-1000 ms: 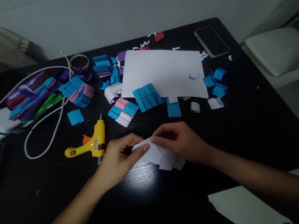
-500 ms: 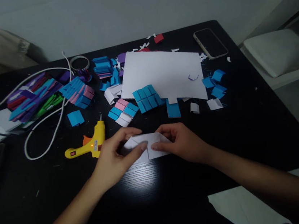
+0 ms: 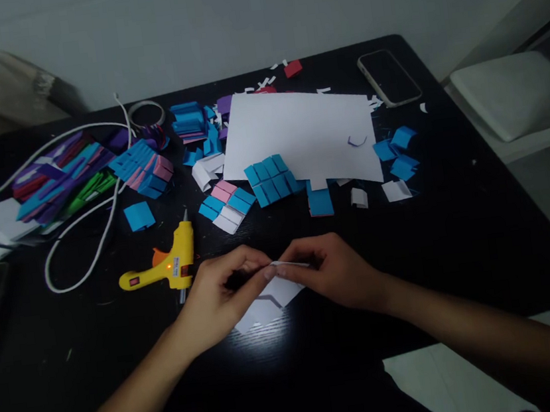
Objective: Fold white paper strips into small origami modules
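Note:
Both of my hands meet at the near middle of a black table (image 3: 483, 234). My left hand (image 3: 219, 300) and my right hand (image 3: 335, 269) pinch a folded white paper piece (image 3: 266, 300) between fingertips, its upper edge held up and its lower flaps hanging toward me. A yellow glue gun (image 3: 165, 266) with a lit orange light lies just left of my left hand.
A large white sheet (image 3: 300, 129) lies ahead, with blue folded squares (image 3: 271, 178) on its near edge and more blue pieces (image 3: 396, 151) to the right. A phone (image 3: 388, 76) sits at the far right. Coloured paper stacks (image 3: 75, 174) and a white cable (image 3: 90, 249) fill the left.
The white paper piece has been turned in my fingers: earlier it lay flat facing me, now its top edge is pinched and the flaps hang lower. My hands stayed in place.

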Tool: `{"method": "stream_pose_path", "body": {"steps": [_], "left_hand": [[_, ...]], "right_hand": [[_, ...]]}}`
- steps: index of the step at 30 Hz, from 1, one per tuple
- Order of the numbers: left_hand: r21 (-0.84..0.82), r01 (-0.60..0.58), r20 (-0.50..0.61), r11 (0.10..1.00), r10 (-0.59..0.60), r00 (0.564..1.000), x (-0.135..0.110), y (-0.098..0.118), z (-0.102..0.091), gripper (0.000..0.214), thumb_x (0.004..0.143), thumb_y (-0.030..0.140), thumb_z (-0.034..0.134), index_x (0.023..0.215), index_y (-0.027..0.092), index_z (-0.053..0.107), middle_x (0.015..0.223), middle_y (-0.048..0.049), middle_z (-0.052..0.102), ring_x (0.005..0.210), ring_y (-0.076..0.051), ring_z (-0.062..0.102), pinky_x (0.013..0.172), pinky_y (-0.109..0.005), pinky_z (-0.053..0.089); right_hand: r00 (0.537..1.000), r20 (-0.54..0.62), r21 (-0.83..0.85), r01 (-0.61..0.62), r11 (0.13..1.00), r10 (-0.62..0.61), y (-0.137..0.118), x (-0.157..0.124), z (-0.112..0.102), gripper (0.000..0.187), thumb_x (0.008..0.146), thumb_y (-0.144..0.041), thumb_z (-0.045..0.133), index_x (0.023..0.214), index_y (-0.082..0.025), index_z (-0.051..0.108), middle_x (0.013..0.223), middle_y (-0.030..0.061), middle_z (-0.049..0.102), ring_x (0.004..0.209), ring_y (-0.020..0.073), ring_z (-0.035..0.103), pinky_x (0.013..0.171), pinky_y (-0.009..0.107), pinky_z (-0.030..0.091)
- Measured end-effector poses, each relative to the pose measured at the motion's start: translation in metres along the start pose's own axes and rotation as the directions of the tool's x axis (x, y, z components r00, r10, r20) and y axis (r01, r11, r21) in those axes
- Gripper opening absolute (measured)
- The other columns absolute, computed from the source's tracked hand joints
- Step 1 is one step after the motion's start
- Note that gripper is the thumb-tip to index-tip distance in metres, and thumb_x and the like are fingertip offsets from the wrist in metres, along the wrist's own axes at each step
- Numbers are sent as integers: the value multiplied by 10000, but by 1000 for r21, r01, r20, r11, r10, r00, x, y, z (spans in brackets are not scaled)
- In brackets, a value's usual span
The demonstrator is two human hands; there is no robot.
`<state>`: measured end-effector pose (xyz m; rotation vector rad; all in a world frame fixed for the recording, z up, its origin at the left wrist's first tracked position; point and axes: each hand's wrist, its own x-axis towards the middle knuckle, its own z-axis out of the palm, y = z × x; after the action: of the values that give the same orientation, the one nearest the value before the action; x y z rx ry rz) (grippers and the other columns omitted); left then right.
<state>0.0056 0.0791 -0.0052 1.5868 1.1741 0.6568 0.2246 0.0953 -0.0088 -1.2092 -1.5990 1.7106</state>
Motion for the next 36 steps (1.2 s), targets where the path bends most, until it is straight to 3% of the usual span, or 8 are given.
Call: {"method": "stream_pose_path", "body": {"steps": [8, 15, 19, 24, 28, 30, 32, 36], "left_hand": [[43, -7, 38, 999, 5, 999, -2, -4, 0, 124, 981, 276, 618, 940, 188, 694, 811, -4, 696, 731, -116, 645, 650, -217, 497], [0, 10, -133, 1000, -10, 991, 0, 0, -2, 149, 956, 303, 655, 890, 172, 682, 687, 17, 621, 605, -93, 566, 534, -190, 439], [-34, 33, -167, 999, -39, 985, 1, 2, -2, 144, 951, 293, 654, 885, 169, 683, 684, 16, 624, 590, -88, 561, 519, -186, 434], [-86, 69, -201, 994, -85, 976, 2, 0, -2, 142, 940, 299, 662, 883, 171, 688, 679, 19, 604, 576, -88, 536, 483, -186, 401], [-79, 44, -246, 996, -63, 967, 2, 1, -4, 131, 942, 294, 665, 872, 191, 707, 686, 18, 615, 580, -94, 532, 495, -207, 407], [-25, -16, -329, 1000, 7, 944, 1, 3, -5, 99, 928, 271, 691, 859, 212, 730, 765, 5, 646, 674, -113, 573, 579, -233, 451], [17, -70, -445, 997, 70, 893, -3, 4, -7, 51, 911, 251, 719, 874, 240, 753, 802, 7, 653, 727, -124, 585, 632, -254, 464], [-22, -168, -611, 986, 120, 783, -13, 5, -6, 113, 944, 228, 692, 1009, 304, 745, 647, 66, 602, 528, -90, 507, 505, -250, 405]], "right_hand": [[999, 32, -54, -2, 999, 3, 1, 0, 3, 137, 872, -328, 770, 860, -194, 793, 799, 5, 768, 766, 157, 688, 704, 265, 500], [999, -15, 35, -33, 999, 33, -5, 1, -3, 210, 931, -353, 685, 840, -198, 795, 778, 6, 734, 745, 150, 642, 682, 268, 471], [997, -66, 122, -33, 992, 41, -7, 2, -4, 185, 916, -305, 678, 821, -201, 798, 785, 7, 727, 752, 151, 629, 682, 269, 460], [986, -163, 99, -13, 995, 30, -6, 4, -5, 203, 897, -305, 661, 756, -190, 752, 736, 10, 682, 724, 163, 610, 654, 281, 466], [992, -118, 162, -23, 987, 43, -9, 4, -5, 187, 920, -353, 644, 873, -197, 735, 850, 32, 709, 812, 182, 659, 704, 293, 521], [994, -100, 214, -25, 976, 47, -9, 3, -5, 204, 929, -388, 652, 949, -200, 729, 917, 41, 712, 843, 181, 675, 736, 298, 543], [992, -129, 244, 25, 970, 7, -8, 2, -6, 259, 957, -432, 627, 990, -194, 722, 863, 30, 682, 788, 161, 659, 722, 288, 538], [995, -100, 339, 56, 939, -23, -5, -2, -6, 408, 1028, -530, 484, 1102, -180, 680, 603, -31, 569, 532, 121, 551, 544, 253, 476]]}}
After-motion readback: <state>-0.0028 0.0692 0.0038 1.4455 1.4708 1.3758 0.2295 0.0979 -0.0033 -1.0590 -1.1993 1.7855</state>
